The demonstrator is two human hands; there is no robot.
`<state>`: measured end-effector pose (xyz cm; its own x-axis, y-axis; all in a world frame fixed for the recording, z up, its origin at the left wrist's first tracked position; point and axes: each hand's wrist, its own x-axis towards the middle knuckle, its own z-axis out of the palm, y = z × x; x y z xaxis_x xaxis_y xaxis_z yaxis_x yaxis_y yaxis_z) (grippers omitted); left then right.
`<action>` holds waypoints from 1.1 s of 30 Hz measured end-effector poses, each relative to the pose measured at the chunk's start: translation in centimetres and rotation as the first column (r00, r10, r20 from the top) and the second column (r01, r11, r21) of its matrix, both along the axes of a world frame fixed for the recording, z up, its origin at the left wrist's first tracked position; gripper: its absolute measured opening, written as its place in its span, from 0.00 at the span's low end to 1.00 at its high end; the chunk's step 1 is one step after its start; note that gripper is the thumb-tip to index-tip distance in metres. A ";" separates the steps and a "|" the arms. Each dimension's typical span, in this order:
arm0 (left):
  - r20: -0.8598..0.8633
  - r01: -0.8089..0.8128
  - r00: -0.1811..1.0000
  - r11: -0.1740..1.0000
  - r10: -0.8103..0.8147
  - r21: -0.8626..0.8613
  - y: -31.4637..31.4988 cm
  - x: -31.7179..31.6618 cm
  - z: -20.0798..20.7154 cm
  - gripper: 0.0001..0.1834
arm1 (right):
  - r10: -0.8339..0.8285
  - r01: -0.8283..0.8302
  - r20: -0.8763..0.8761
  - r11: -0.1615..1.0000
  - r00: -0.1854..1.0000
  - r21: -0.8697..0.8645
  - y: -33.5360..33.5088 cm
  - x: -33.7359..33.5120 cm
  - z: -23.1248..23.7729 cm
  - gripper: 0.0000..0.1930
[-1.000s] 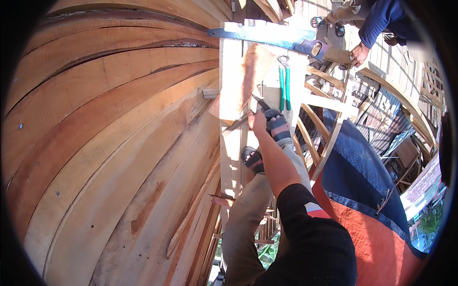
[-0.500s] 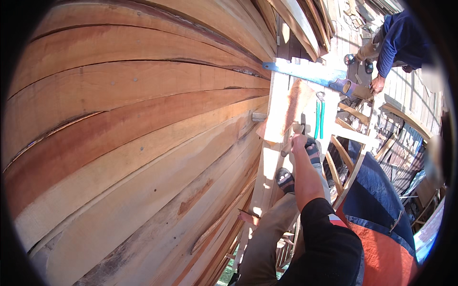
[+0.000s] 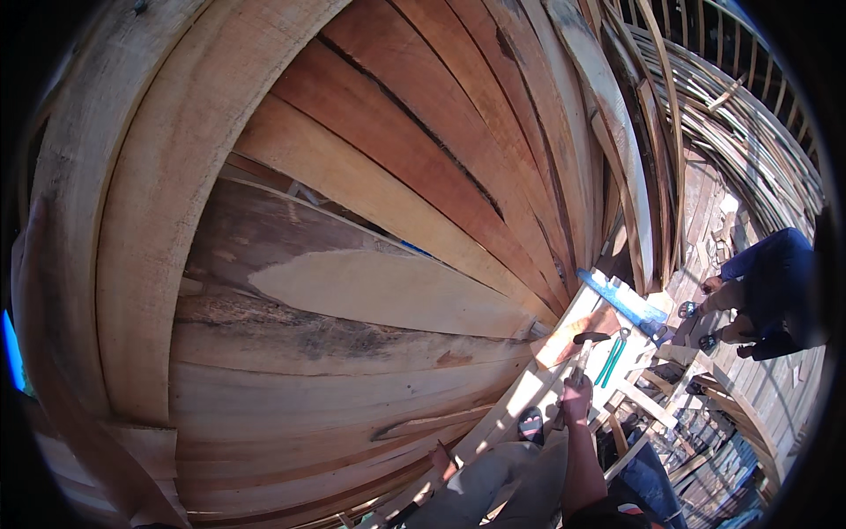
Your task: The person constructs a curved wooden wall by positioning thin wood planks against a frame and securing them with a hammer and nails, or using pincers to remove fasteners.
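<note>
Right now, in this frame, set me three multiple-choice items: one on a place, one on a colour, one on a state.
1. Where is the hammer?
A. On the floor
B. In the right hand, over the pale board
C. In the seated person's hand

2. What colour are the handles of the pliers?
A. Green
B. Red
C. Yellow

3. How does the right hand stand?
A. Open and empty
B. Flat on the hull planks
C. Closed round the hammer's handle

Answers: B, the hammer rises from the fist; A, green handles lie beside it; C, fingers wrap the handle.
</note>
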<state>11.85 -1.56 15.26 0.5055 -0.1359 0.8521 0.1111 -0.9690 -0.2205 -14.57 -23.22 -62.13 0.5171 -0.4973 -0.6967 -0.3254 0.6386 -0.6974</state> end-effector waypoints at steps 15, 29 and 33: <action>-0.482 0.183 0.861 0.983 -0.160 -0.001 -6.5 -4.4 0.6 0.46 | 0.095 0.193 0.694 0.926 0.714 -0.325 3.8 12.3 43.4 0.15; -0.604 0.299 0.764 0.954 -0.227 0.020 -6.8 -4.3 2.0 0.39 | 0.121 0.503 0.774 0.696 0.622 -0.513 4.7 21.5 57.0 0.19; -0.591 0.290 0.781 0.955 -0.200 0.060 -7.0 -4.1 1.9 0.40 | 0.174 0.538 0.761 0.610 0.625 -0.582 3.9 22.6 58.0 0.18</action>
